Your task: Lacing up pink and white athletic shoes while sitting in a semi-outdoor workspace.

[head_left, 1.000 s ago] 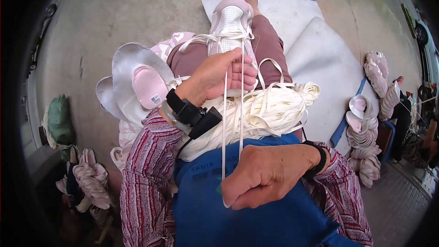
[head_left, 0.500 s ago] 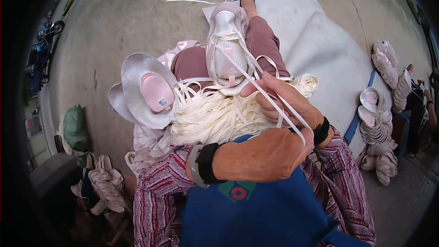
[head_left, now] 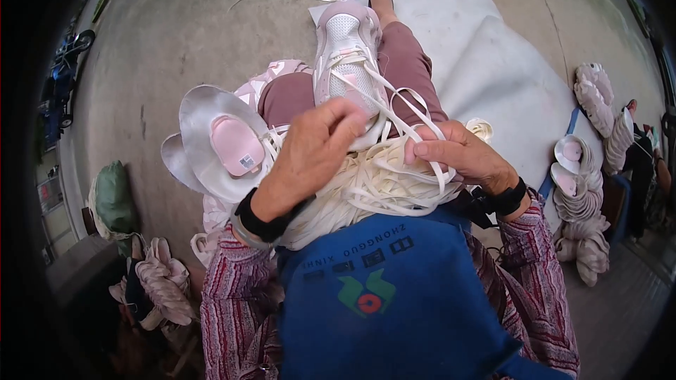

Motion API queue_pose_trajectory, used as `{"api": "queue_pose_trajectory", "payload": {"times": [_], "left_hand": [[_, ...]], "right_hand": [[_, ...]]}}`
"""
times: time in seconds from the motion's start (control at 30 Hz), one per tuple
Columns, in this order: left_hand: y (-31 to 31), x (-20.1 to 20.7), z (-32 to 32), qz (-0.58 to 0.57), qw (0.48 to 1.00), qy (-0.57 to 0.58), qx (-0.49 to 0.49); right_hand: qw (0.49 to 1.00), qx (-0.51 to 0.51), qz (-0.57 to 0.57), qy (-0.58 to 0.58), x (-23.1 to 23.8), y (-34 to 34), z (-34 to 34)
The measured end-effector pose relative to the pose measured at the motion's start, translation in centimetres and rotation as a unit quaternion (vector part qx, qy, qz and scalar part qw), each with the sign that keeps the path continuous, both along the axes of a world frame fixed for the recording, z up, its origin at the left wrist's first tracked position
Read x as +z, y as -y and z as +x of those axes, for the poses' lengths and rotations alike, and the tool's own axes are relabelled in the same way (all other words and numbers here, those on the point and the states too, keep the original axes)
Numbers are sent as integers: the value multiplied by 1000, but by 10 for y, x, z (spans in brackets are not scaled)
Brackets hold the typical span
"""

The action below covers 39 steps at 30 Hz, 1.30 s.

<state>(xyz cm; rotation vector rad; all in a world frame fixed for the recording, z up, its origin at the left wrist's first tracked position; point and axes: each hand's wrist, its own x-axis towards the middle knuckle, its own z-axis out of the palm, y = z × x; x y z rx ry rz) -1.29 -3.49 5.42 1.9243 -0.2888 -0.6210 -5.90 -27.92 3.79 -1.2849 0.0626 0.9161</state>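
Note:
A white and pink shoe upper (head_left: 345,49) lies across my lap, toe away from me, with cream lace partly threaded over its mesh tongue. My left hand (head_left: 310,151) is at the upper's near left edge, fingers curled and thumb against them; whether anything is between them is hidden. To the right, my right hand (head_left: 468,158) pinches a shoelace (head_left: 405,127) that runs to the upper in loose loops. Below both hands, a thick bundle of cream laces (head_left: 373,183) covers my lap, above my blue apron (head_left: 380,260).
Silvery shoe uppers with pink insoles (head_left: 236,144) rest at my left. A pale sheet with blue edging (head_left: 486,70) lies on the concrete floor. Stacked uppers (head_left: 581,183) stand at the right, others (head_left: 165,281) at lower left beside a green bag (head_left: 116,197).
My left hand has moved from beside the right wrist, up and left to the shoe upper. The lace it was pulling taut now hangs in slack loops. My right hand stays on the lace.

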Motion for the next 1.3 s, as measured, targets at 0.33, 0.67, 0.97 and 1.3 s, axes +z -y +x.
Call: {"api": "queue_pose_trajectory", "payload": {"times": [0.33, 0.67, 0.97, 1.3], "left_hand": [[-1, -59, 73, 215, 916, 338, 20], [-5, -67, 87, 131, 974, 174, 65], [-5, -42, 96, -72, 964, -231, 115], [-21, -63, 74, 139, 979, -60, 139]], "right_hand": [[995, 62, 24, 76, -5, -53, 11], [996, 58, 20, 59, -13, -57, 13], [998, 12, 28, 51, -5, -53, 13], [990, 97, -17, 97, 21, -27, 12]]}}
